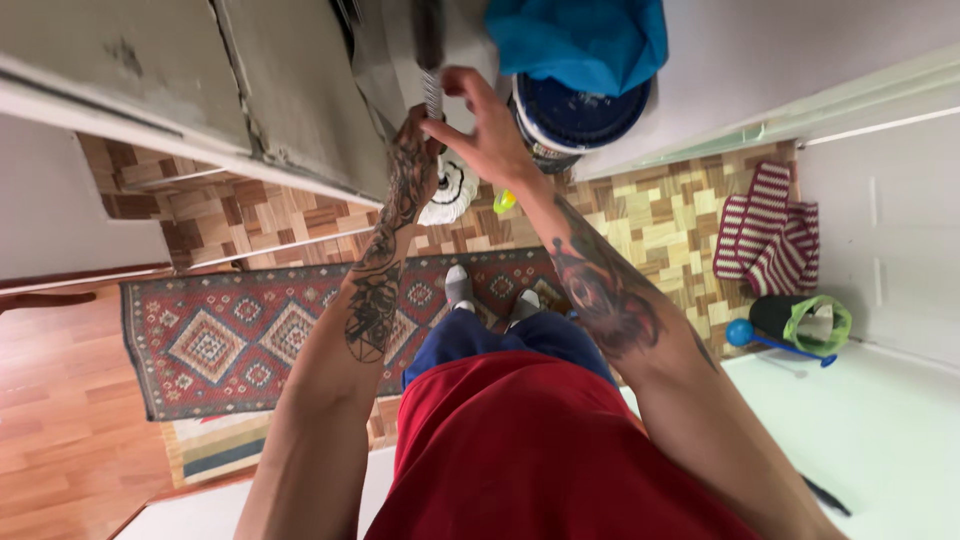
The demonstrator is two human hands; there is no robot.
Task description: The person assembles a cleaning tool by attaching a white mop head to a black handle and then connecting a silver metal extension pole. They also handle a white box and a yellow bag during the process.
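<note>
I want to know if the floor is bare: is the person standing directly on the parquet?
No, the feet in grey socks stand on a patterned red rug laid over the parquet.

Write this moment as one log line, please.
left hand: grips mop handle | right hand: open, beside handle | mop head: on parquet floor | bucket: under blue cloth

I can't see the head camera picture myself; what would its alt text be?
Seen from above, a person's left hand grips a mop handle while the right hand hovers open beside it. The white mop head rests on parquet floor by a blue bucket; a patterned rug lies underfoot.
</note>
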